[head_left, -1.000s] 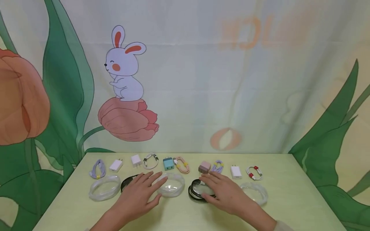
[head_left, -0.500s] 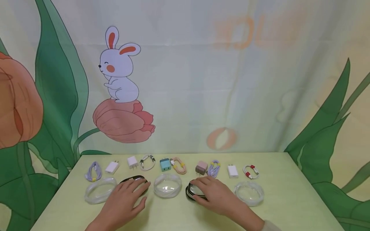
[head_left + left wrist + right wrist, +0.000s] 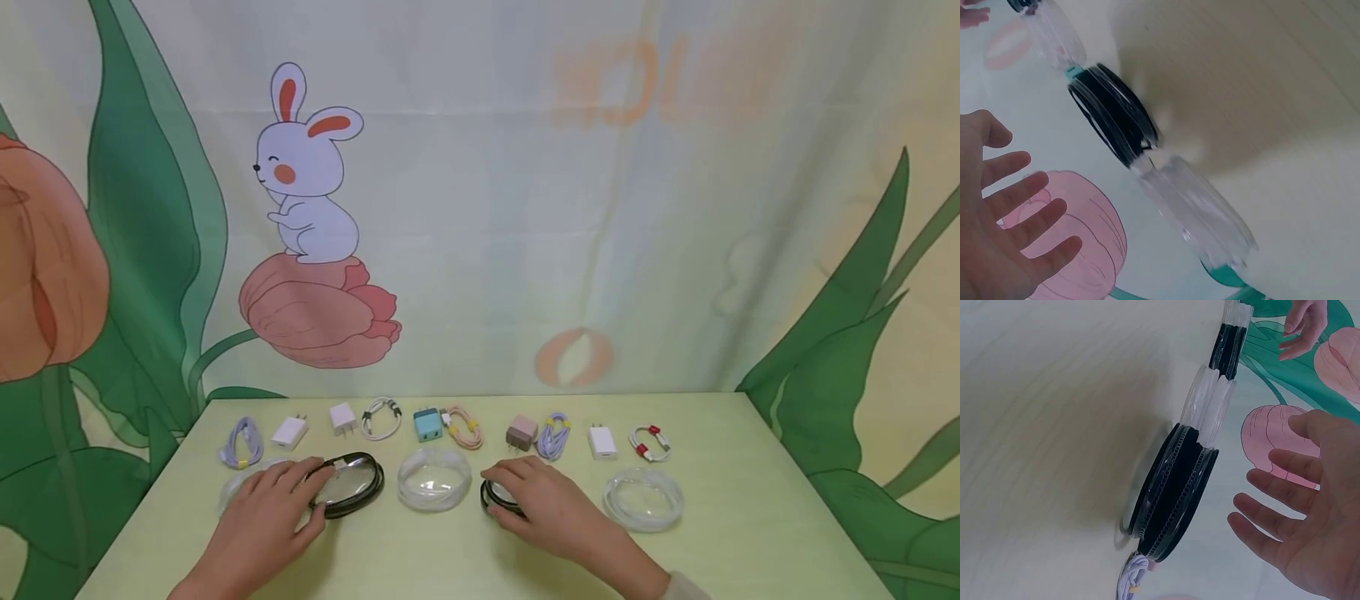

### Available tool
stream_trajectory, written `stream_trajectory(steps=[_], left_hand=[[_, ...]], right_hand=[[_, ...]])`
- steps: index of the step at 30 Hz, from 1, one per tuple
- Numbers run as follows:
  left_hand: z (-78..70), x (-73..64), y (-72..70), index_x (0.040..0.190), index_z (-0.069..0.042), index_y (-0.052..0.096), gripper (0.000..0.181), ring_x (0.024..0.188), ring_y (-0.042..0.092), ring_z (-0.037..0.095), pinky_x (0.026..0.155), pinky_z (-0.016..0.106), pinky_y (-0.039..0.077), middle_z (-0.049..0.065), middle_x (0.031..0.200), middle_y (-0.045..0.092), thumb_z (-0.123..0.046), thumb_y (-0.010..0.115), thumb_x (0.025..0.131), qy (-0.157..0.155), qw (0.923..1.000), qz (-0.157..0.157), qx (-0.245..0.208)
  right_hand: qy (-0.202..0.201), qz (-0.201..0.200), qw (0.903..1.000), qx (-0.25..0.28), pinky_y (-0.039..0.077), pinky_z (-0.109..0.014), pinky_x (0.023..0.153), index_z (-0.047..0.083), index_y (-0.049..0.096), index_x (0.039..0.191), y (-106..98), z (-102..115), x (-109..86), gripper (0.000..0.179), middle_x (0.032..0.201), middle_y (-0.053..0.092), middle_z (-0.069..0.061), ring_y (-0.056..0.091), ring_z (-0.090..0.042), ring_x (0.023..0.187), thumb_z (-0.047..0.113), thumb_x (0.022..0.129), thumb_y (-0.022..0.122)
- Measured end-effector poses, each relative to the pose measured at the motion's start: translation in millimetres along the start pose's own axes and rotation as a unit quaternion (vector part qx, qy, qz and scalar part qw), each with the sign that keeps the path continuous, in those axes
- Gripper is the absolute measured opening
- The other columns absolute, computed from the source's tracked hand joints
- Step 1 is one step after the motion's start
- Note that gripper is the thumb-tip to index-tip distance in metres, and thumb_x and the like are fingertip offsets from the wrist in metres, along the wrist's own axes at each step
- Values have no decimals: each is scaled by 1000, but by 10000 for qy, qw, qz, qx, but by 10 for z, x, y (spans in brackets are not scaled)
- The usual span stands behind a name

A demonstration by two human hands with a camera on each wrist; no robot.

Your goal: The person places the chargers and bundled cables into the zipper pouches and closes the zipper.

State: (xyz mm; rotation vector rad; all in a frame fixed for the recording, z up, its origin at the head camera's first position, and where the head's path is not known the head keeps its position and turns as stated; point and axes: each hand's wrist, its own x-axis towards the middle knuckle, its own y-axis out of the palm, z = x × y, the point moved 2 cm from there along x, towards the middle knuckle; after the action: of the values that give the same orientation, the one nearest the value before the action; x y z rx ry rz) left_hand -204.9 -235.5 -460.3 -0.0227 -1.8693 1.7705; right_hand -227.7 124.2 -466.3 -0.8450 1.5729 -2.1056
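Note:
My left hand point(image 3: 262, 517) hovers with loosely bent, spread fingers over the leftmost clear round pouch point(image 3: 227, 490), partly hiding it, fingertips overlapping the edge of a black-rimmed round pouch point(image 3: 367, 497). In the left wrist view, its fingers point(image 3: 1025, 234) hold nothing and are apart from the pouches. My right hand point(image 3: 555, 512) is over the other black-rimmed pouch point(image 3: 487, 500) and covers much of it. The right wrist view shows relaxed, separate fingers point(image 3: 1282, 490) beside that pouch's zippered rim point(image 3: 1175, 487). Two more clear pouches point(image 3: 433, 502) point(image 3: 651, 524) lie in the same row.
Behind the pouches runs a row of plug chargers, among them a white one point(image 3: 290, 432), a teal one point(image 3: 427, 425) and a pink one point(image 3: 521, 433). Coiled cables lie between them, including a purple one point(image 3: 553, 437). A printed curtain point(image 3: 480, 250) hangs at the table's back edge.
My left hand has moved left, uncovering the left black-rimmed pouch and covering the leftmost clear one. My right hand has dropped slightly and stays over its black-rimmed pouch. The pouches have stayed put.

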Motion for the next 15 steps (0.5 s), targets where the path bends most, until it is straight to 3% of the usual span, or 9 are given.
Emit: stream_trajectory(steps=[6, 15], left_hand=[[194, -39, -74, 125, -13, 69, 40, 117, 59, 37, 92, 64, 47, 11, 130, 65, -26, 73, 88, -233, 9993, 184, 241], [336, -74, -122, 127, -13, 68, 42, 117, 58, 40, 91, 65, 47, 13, 130, 65, -30, 72, 88, -359, 9973, 412, 495]], right_hand=[[-136, 15, 9999, -11, 49, -39, 104, 17, 63, 135, 57, 19, 29, 40, 131, 65, 0, 59, -20, 123, 37, 101, 63], [-570, 21, 9983, -150, 49, -36, 102, 17, 64, 134, 148, 94, 150, 38, 130, 65, 2, 60, -18, 120, 37, 102, 61]])
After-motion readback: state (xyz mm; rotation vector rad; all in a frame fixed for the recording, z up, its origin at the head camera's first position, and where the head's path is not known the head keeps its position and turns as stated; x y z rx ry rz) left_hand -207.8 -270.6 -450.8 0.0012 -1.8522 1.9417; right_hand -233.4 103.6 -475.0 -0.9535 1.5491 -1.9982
